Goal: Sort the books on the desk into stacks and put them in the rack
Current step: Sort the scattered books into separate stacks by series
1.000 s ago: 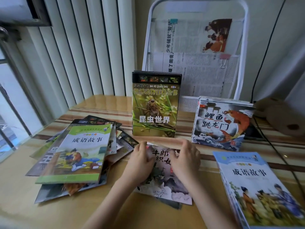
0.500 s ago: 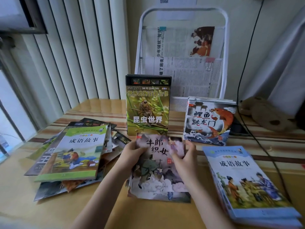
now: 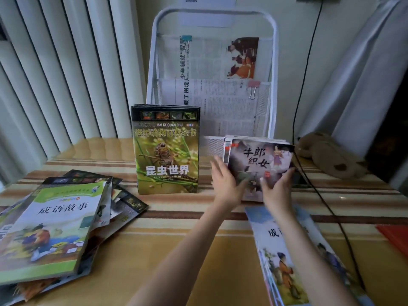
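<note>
Taking the white wire rack (image 3: 273,62) at the back of the counter (image 3: 220,250) as the landmark, the step in hand seems to be the sorting: a grey picture book (image 3: 258,164) is being added to the small leaning stack at the foot of the rack, on its right side. The right hand (image 3: 274,188) grips the lower edge of this book, thumb on the cover. The left hand (image 3: 225,180) is spread flat beside the book's left edge; its fingers are loose and I cannot tell if they touch the book.

In front of the rack, to the left of this stack, the insect encyclopedia (image 3: 166,151) stands upright with more volumes behind it. Far left of the rack lies the unsorted pile, with a green story book (image 3: 55,230) on top (it is quite untidy, covers pointing in several directions). Nearer to the person, right of the rack, a blue story-book stack (image 3: 298,261) lies flat. The rack itself holds only clipped newspapers (image 3: 218,102).

In my judgement much work remains. The next move calls for squaring the grey book with the ones behind it, releasing it, then reaching to the left pile for another title.
</note>
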